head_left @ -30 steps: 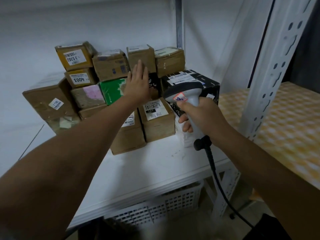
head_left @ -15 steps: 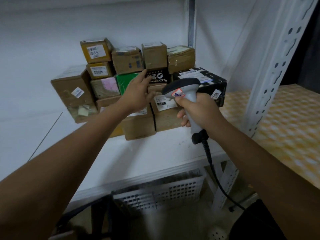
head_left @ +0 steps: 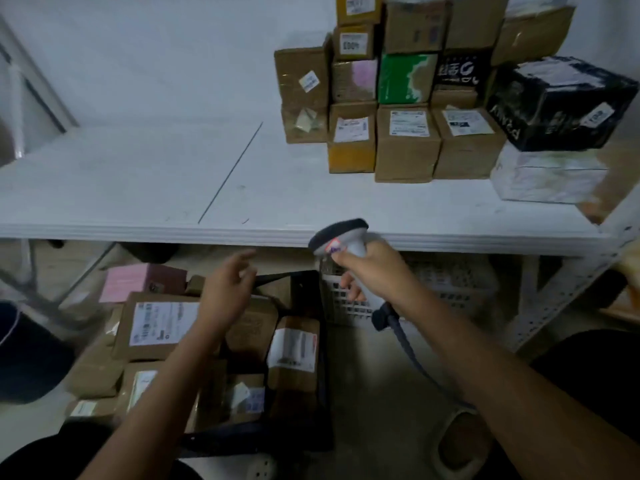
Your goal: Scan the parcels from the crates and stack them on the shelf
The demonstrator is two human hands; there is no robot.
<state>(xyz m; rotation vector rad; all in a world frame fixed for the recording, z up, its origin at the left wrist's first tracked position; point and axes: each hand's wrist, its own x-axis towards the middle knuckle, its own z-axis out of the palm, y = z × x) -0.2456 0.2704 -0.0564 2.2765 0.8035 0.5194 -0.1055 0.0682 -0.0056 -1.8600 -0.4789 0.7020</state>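
Several cardboard parcels (head_left: 405, 143) are stacked at the back right of the white shelf (head_left: 242, 188), with a black box (head_left: 561, 102) on a white parcel (head_left: 550, 174) at their right. Below the shelf, a dark crate (head_left: 313, 341) on the floor holds several labelled parcels (head_left: 294, 351). My left hand (head_left: 227, 292) hovers over the crate, fingers relaxed and holding nothing. My right hand (head_left: 372, 271) grips a grey handheld barcode scanner (head_left: 341, 239) just in front of the shelf edge, its cable trailing down to the right.
A white lattice crate (head_left: 450, 289) sits under the shelf. A perforated metal upright (head_left: 568, 296) stands at the right. A dark bin (head_left: 27, 355) is at the left. A foot in a slipper (head_left: 460, 441) is on the floor.
My left hand left the stacked parcels and dropped toward the floor crate. The view swung down and left, and the scanner came down to the shelf edge.
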